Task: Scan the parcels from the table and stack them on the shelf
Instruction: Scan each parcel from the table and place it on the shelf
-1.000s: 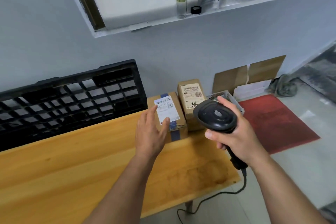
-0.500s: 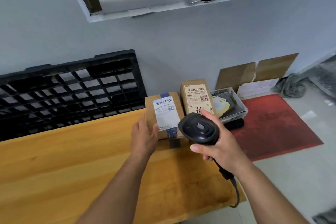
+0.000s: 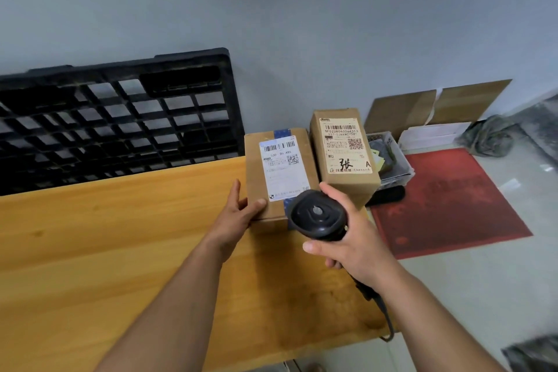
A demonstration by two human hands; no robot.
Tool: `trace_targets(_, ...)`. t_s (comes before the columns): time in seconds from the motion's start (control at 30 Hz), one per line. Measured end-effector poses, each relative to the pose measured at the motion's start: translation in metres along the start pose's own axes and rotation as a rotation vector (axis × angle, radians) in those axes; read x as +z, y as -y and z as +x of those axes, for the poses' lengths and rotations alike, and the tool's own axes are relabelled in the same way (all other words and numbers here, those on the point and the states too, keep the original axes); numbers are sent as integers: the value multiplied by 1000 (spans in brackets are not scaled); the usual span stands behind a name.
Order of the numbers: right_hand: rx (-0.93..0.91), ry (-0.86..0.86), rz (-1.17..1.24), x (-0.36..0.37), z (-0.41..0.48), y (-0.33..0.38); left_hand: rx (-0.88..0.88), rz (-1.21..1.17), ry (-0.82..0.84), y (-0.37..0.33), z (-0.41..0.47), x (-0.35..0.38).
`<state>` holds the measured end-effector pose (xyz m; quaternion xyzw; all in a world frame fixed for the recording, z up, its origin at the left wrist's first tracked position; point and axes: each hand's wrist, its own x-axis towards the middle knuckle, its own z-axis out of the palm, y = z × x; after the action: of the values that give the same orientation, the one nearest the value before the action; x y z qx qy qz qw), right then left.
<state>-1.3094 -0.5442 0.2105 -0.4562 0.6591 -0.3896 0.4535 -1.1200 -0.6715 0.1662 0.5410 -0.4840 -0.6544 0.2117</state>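
Head view: scan of the near parcel about to be taken, reader low over the label.

Left hand (image 3: 238, 214) grips the near-left corner of the taped parcel (image 3: 279, 172), thumb on its top face, fingers down its side. Parcel sits at the table's (image 3: 120, 251) far right end, roughly 1 o'clock from the hand; second parcel (image 3: 344, 154) just beside it at 3 o'clock, also label up. Right hand (image 3: 353, 248) is wrapped around the scanner (image 3: 317, 214), whose head covers the label's (image 3: 283, 169) near right corner. Risks, as judged: the reader may pick up the neighbouring barcode, the two labels being so near; a one-corner grip could let the box swing on lifting; the scanner cable (image 3: 388, 323) hangs over the table edge and may snag. No shelf for stacking can be identified for certain.
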Motion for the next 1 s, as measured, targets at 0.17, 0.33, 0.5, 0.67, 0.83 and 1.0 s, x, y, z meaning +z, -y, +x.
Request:
trace_targets(0.17,44,42,-25,-3,3,4,85,56,58,3,0,18)
trace_targets(0.33,33,128,-49,-11,-6,4,173,77,72,20,-15,15)
trace_targets(0.5,16,145,-20,-9,-14,0,200,-25,52,25,-31,9)
trace_targets(0.67,-11,187,-32,-5,-15,6,156,-21,8,28,-46,-12)
trace_targets(0.83,-30,247,1,4,-16,9,131,24,-40,25,-69,-23)
trace_targets(1.0,-112,261,166,16,-22,28,141,-11,-179,23,-97,-49)
